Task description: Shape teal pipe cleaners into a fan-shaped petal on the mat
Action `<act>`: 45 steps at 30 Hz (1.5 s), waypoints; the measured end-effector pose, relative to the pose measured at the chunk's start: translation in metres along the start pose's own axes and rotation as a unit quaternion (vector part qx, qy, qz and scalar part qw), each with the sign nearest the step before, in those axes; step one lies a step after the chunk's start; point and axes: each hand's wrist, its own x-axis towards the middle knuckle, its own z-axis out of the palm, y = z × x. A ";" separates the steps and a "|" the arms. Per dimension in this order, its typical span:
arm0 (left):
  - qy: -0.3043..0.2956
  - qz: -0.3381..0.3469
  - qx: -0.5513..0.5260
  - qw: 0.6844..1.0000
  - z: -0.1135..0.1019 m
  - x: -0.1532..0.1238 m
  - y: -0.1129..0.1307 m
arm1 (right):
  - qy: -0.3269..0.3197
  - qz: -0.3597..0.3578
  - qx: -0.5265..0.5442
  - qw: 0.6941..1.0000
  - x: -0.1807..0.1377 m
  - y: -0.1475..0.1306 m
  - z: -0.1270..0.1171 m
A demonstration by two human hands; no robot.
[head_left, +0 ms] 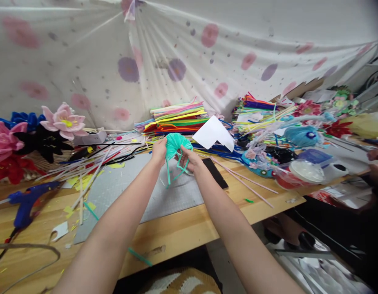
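Note:
Between my two hands, above a grey cutting mat (pixel 146 200), is a fan-shaped turquoise piece (pixel 175 143) that looks made of pipe cleaners. My left hand (pixel 159 152) grips its left edge with closed fingers. On the right side my right hand (pixel 189 158) pinches its lower edge, the fingers partly behind it. Loose turquoise ends hang down from the piece over the mat. A dark phone-like slab (pixel 215 173) lies just right of my right wrist. Another turquoise pipe cleaner (pixel 91 210) lies on the mat, partly hidden by my left forearm.
A blue glue gun (pixel 29 202) lies at left below pipe-cleaner flowers (pixel 64 120). Bundles of coloured pipe cleaners (pixel 176 118) and a white paper (pixel 213 134) are at the back. Finished decorations and a plastic tub (pixel 305 171) crowd the right. Another person's hand (pixel 377 157) shows at far right.

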 end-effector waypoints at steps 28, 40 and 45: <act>-0.116 -0.146 0.081 0.979 -0.082 -0.054 -0.004 | 0.067 -0.135 -0.054 0.987 0.019 0.037 0.010; -0.064 -0.184 -0.105 0.975 -0.101 -0.050 -0.005 | 0.015 -0.089 -0.019 0.996 0.010 0.043 0.034; -0.049 -0.180 -0.148 0.971 -0.103 -0.052 -0.009 | 0.011 -0.088 0.000 0.996 0.010 0.050 0.037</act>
